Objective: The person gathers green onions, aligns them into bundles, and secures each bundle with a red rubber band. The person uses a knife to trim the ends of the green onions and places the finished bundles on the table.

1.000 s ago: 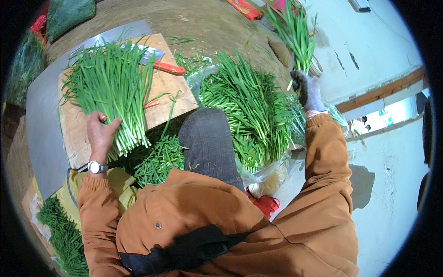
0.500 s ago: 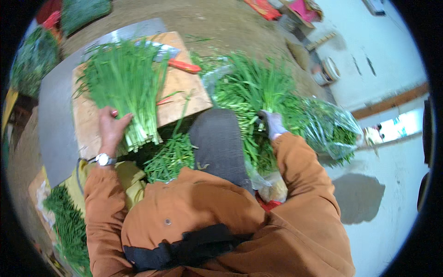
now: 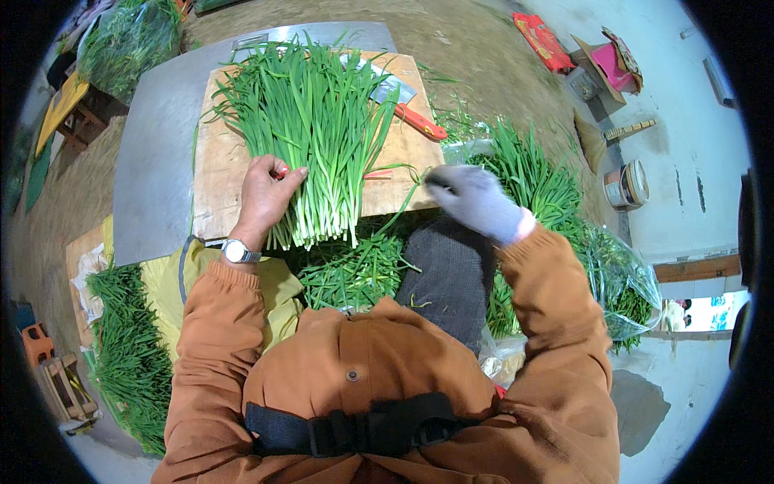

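A thick bunch of garlic chives [image 3: 310, 133] lies on a wooden board [image 3: 218, 189], leaves pointing away and pale stems toward me. My bare left hand [image 3: 270, 194] is closed at the bunch's left edge, its thumb on the stems; something small and red shows at its fingers. My gloved right hand [image 3: 476, 198] hovers above my knee, just off the board's right corner. Its fingers curl in with dark tips, slightly blurred, and whatever they hold is hidden. A cleaver [image 3: 419, 121] with a red handle rests on the board, its blade partly under the leaves.
Loose chives [image 3: 355, 274] lie below the board's near edge. A chive heap [image 3: 536, 177] and a plastic bag of greens [image 3: 621, 282] are on the right. More chives [image 3: 133, 347] lie at left. A bucket [image 3: 627, 185] stands by the wall.
My right hand has left the chive heap on the right and come up toward the board. My left hand stays at the bunch. The whole view has shifted.
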